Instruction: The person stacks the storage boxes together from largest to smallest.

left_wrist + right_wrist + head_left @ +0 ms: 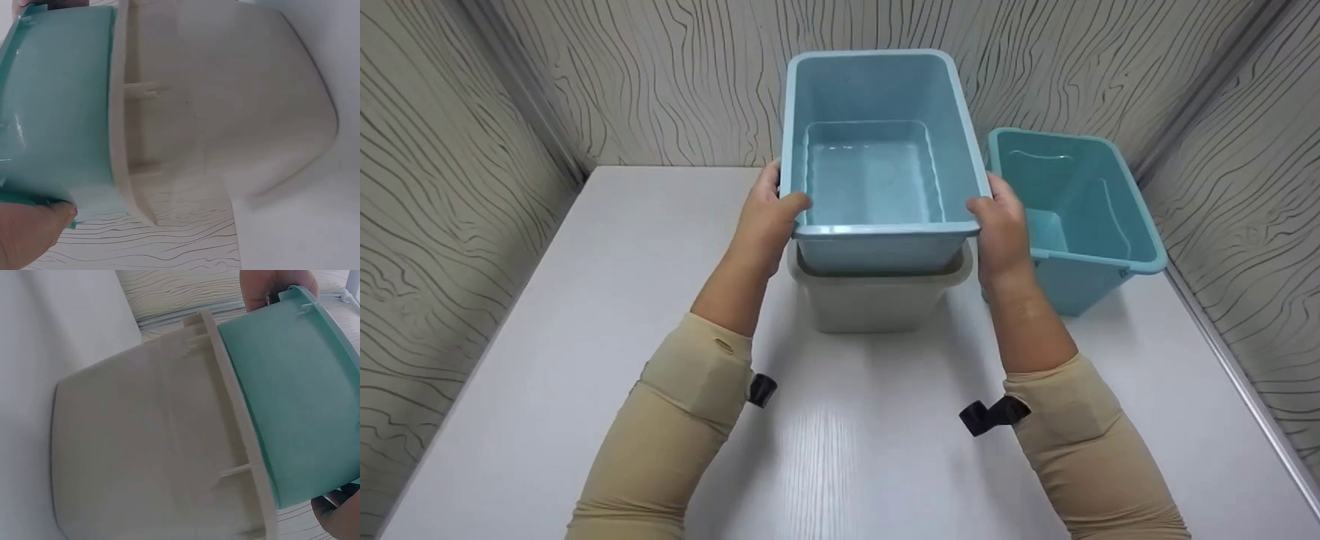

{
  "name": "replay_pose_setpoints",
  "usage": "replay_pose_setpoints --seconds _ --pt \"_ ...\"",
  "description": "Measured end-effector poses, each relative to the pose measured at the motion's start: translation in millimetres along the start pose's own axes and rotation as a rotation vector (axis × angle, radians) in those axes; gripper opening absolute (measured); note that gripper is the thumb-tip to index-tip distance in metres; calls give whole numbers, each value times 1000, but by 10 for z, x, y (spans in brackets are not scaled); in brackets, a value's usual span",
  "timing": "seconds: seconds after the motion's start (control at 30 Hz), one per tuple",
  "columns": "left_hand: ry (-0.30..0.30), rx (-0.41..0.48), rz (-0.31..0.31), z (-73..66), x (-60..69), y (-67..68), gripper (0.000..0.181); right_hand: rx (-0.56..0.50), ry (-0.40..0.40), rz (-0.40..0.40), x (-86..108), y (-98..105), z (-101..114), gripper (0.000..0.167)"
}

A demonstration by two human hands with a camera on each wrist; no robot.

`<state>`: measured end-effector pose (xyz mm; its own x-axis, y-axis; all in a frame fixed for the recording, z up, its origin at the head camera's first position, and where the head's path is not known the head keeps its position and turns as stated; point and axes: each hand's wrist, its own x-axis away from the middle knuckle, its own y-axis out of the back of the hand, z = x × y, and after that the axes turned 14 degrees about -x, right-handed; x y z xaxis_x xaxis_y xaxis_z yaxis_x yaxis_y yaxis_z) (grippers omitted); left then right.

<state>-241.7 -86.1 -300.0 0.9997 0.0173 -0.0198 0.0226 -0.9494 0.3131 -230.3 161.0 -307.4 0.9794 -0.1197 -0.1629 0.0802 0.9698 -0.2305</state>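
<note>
Both hands hold a light blue plastic bin (877, 251) by the sides of its rim. My left hand (765, 221) grips the left side, its thumb over the rim. On the right side my right hand (1003, 229) grips in the same way. The bin's lower part is inside an off-white bin (877, 304) that stands on the table, and its upper part rises above that bin's rim. In the left wrist view the blue bin (56, 107) looks teal beside the off-white bin (225, 101). The light blue bin's inside shows nothing in it.
A teal bin (1080, 281) stands on the white table (585, 322) at the right, close to my right hand. Walls with a wavy line pattern (660, 90) enclose the table at the back and both sides.
</note>
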Motion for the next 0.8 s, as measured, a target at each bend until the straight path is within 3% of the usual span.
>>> replay_pose_setpoints --seconds 0.47,0.63,0.8 --pt "154 -215 16 147 -52 -82 62 106 -93 13 -38 80 -216 48" --pt "171 -303 32 213 -58 -107 58 152 -121 -2 -44 114 -310 47" --pt "183 -328 62 265 -72 -103 58 217 -139 8 -56 131 -326 46"
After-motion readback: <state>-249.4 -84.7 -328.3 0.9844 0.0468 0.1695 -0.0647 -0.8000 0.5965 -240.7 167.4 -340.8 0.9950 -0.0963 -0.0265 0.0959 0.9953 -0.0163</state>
